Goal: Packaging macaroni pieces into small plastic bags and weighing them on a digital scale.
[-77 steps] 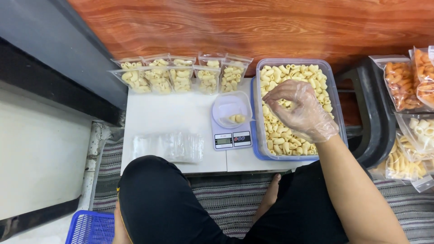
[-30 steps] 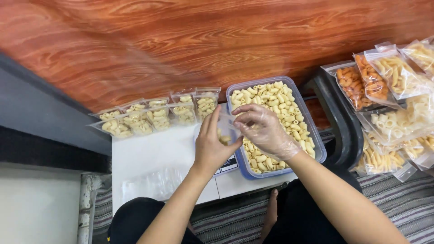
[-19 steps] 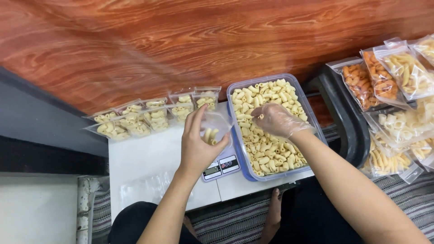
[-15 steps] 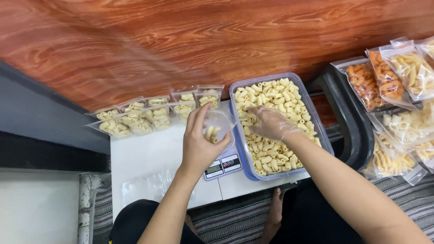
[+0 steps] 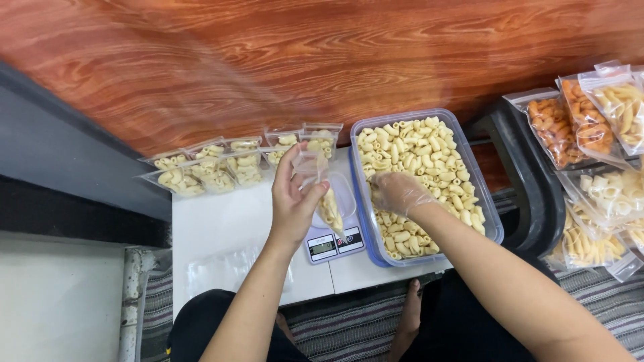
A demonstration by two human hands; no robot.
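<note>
Over the scale [image 5: 333,245], the left hand [image 5: 293,201] pinches a small clear bag [image 5: 320,190] between thumb and fingers; the bag is partly filled with pasta and hangs above the scale's clear bowl. Just beside it, the gloved right hand [image 5: 396,193] rests in the tub [image 5: 487,213] of pasta [image 5: 416,157], fingers curled loosely onto the pieces. Both scale and tub sit on a white table [image 5: 221,224]. A row of filled bags [image 5: 221,167] lines its far edge, with empty bags [image 5: 225,268] near the front. Behind runs a reddish wood wall [image 5: 302,60]; larger snack bags [image 5: 590,154] pile up at right.
</note>
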